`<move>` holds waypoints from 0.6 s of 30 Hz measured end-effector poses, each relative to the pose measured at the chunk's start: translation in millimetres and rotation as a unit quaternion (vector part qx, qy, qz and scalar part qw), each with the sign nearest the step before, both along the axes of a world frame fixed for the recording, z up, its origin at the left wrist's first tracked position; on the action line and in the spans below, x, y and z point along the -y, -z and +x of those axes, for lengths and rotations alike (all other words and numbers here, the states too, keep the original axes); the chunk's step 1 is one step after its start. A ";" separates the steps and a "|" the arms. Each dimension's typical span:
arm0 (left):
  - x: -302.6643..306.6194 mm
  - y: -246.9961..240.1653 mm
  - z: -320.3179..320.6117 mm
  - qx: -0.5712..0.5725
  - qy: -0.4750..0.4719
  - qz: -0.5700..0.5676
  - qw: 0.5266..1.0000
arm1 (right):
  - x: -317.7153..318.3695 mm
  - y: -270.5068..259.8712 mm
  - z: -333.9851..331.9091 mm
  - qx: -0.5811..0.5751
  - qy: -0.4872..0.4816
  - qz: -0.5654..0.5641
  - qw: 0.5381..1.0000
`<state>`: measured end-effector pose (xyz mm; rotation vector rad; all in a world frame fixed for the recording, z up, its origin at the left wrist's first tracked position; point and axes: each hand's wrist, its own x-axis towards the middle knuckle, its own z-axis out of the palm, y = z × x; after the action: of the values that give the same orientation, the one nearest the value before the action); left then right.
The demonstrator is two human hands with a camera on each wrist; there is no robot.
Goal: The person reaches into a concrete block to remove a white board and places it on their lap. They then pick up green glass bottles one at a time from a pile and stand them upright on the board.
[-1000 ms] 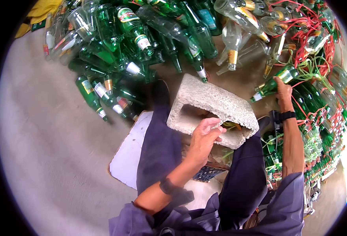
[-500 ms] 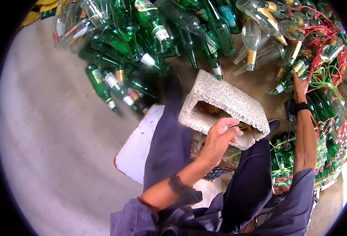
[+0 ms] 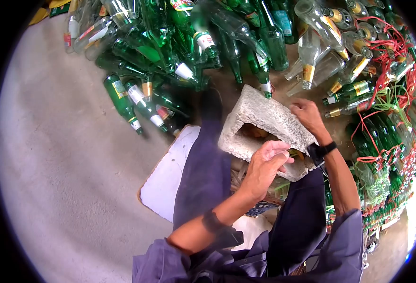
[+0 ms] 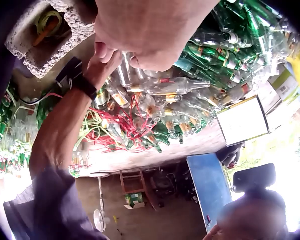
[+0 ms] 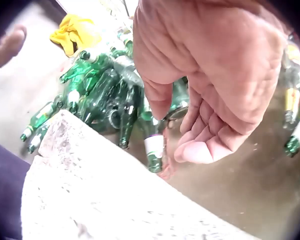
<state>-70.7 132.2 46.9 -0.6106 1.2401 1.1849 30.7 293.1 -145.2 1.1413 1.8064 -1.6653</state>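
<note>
The gray block sits low between the person's legs, with a rough edge and two holes. The head view shows both holes, but the left wrist view looks down into one and shows a loop of green string and an orange stick inside. Just past the block's far edge lies a green bottle, its neck pointing at the block. I cannot tell if they touch. The left hand is over the front of the block, its fingers loosely bent. The right hand is at the block's far side. From above its fingers look bunched, but the right wrist view shows them softly curled, with the thumb apart from them and a gap between. Through that gap you can see the bottle's neck, with a white and purple label. Farther out is a big pile of green bottles, with clear bottles and red string to the right. The right wrist view shows a bunched yellow cloth behind the pile, but the head view shows only a bit of it. Only the left wrist view shows the blue board, a wooden chair and a white fan.
</note>
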 end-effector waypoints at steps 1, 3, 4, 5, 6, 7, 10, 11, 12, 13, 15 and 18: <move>0.9 -0.7 -1.6 0.006 -0.002 0.004 1.000 | 12.1 10.6 -12.6 -0.019 -0.009 0.006 1.000; 2.1 -1.0 -5.5 0.012 -0.004 0.005 1.000 | 19.4 19.7 -40.9 0.009 -0.078 0.001 0.997; 3.4 -0.9 -7.1 0.018 -0.008 0.007 1.000 | 20.2 24.6 -54.1 0.038 -0.148 -0.004 0.988; 5.1 -0.2 -8.6 0.016 -0.010 0.005 1.000 | 22.9 47.5 -58.2 0.036 -0.149 -0.005 0.988; 6.6 0.6 -9.6 0.021 -0.024 0.011 0.999 | 30.0 81.8 -55.4 -0.005 -0.136 -0.012 0.991; 8.2 0.7 -10.3 0.027 -0.036 0.016 0.999 | 35.3 100.7 -53.3 -0.044 -0.122 -0.018 0.991; 8.5 -2.4 -16.2 0.036 -0.049 0.019 0.998 | 35.8 98.2 -70.3 0.008 -0.102 -0.047 0.994; 9.2 -1.8 -16.4 0.036 -0.049 0.017 0.998 | 36.9 95.7 -74.7 0.036 -0.091 -0.061 0.993; 9.3 -1.4 -15.5 0.040 -0.056 0.018 0.997 | 39.2 94.9 -74.9 0.036 -0.091 -0.062 0.993; 9.4 -1.5 -15.0 0.046 -0.062 0.020 0.997 | 41.0 93.2 -73.7 0.036 -0.087 -0.044 0.995; 7.1 -4.3 -17.6 0.046 -0.062 0.018 0.997 | 43.2 98.8 -71.5 0.034 -0.085 -0.025 0.996; 6.7 -4.7 -19.6 0.049 -0.061 0.016 0.997 | 44.7 111.7 -64.0 0.043 -0.125 0.019 0.991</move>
<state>-90.3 125.5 51.6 -0.7194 1.1119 1.2595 -33.2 248.4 -256.9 0.9416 1.8478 -1.4231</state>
